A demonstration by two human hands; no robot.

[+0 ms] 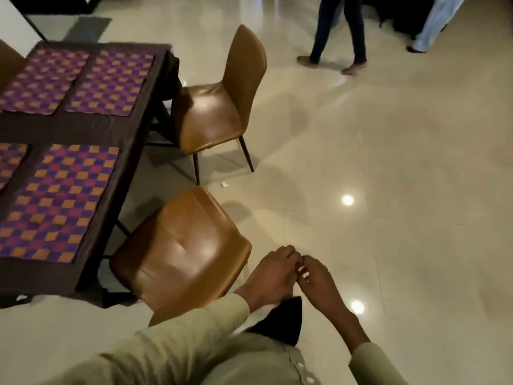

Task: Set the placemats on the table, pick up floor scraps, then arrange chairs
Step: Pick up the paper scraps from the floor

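Several purple-and-orange checked placemats (59,202) lie flat on the dark table (80,129) at the left. Two tan leather chairs stand at its right side: a near one (180,251) angled away from the table and a far one (219,107). A small white scrap (224,184) lies on the floor between them. My left hand (270,273) and my right hand (316,279) meet in front of me, beside the near chair. Their fingers are curled around small white scraps (303,273) held between them.
The glossy cream floor (388,162) stretches to the right, with lamp reflections on it. A person's legs (337,31) walk at the top, with another figure at the top right. A third chair's back (9,62) shows at the far left.
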